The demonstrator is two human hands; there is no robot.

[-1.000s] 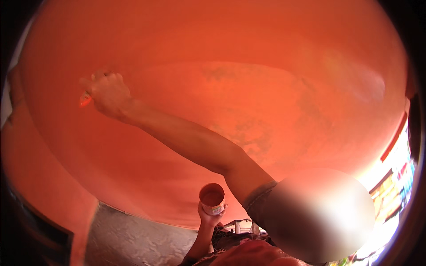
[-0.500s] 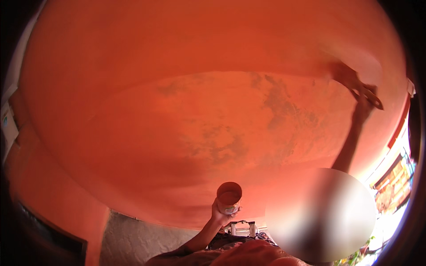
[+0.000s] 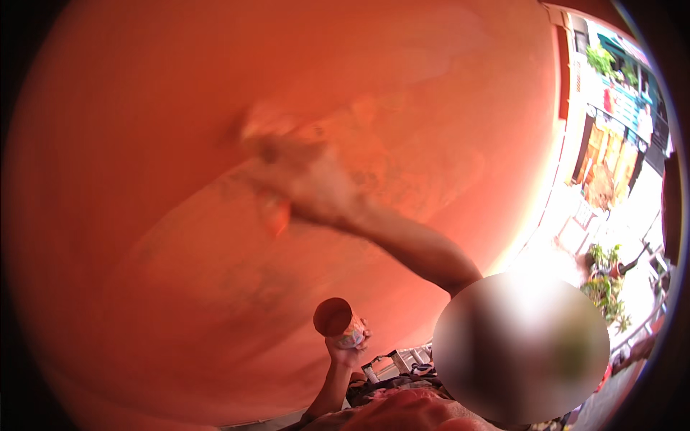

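An orange-red painted wall (image 3: 144,129) fills most of the view, with a lighter, grey-mottled patch (image 3: 237,280) in its middle. My right hand (image 3: 313,179) is up against this wall, closed around a paintbrush (image 3: 278,217). Motion smears the hand and the brush's bristle end; an orange handle tip sticks out below the fingers. Lower down, my left hand (image 3: 348,353) grips a small paint can (image 3: 352,333) from beneath and the side. The can's open mouth tilts toward the wall, its inside is orange-brown, and the paint level is hard to make out.
Part of a metal ladder (image 3: 388,366) shows just below the can, close to my body. At the right, the wall ends at a bright outdoor area with green plants (image 3: 605,291) and a wooden panel (image 3: 604,161). A round blur covers the lower right.
My right hand has swept the paintbrush leftward across the wall from the far right. The view has turned right and tilted, showing more outdoors. My left hand still holds the can.
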